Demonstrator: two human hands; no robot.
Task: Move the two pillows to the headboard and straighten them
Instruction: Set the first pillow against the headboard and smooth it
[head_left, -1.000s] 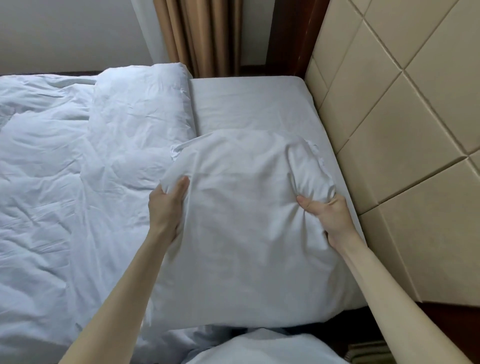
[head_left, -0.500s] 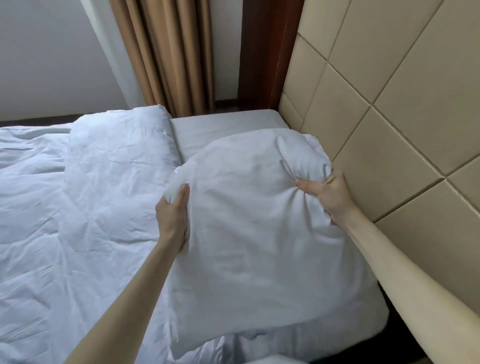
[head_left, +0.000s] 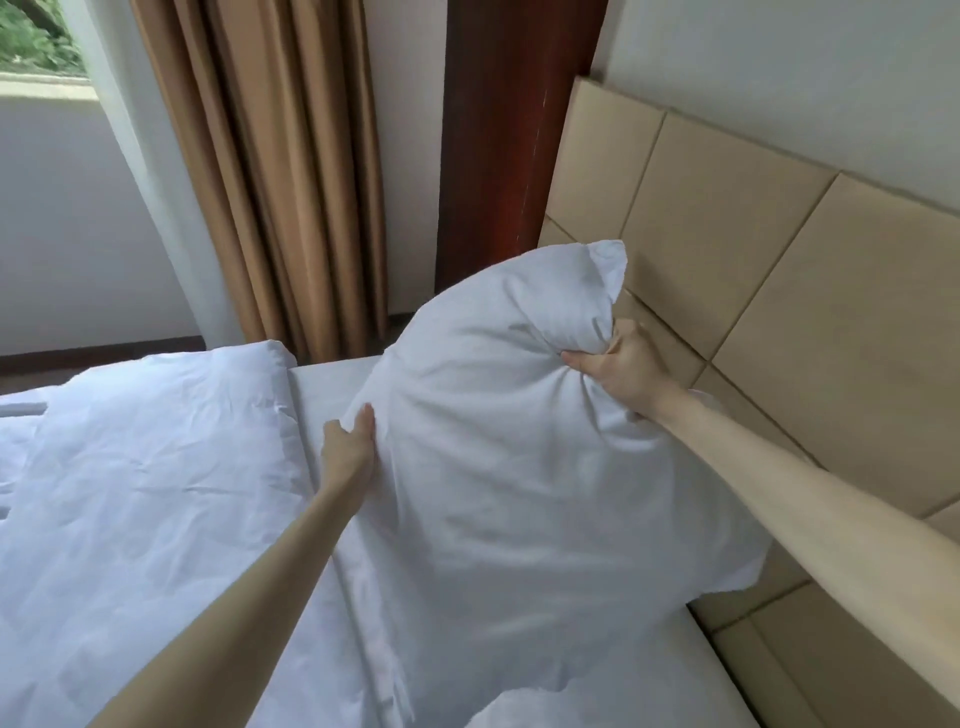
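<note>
The white pillow is tipped up on the far right of the bed beside the padded headboard, the right hand fisted on a bunched top corner to lift it (probably towards the headboard), while the left hand lies open-palmed against its left edge to steady it.

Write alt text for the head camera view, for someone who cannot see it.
Two bare hands lift a white pillow toward a tan padded headboard: the right hand bunches its upper corner, the left hand presses its side. A rumpled white duvet lies to the left.
</note>
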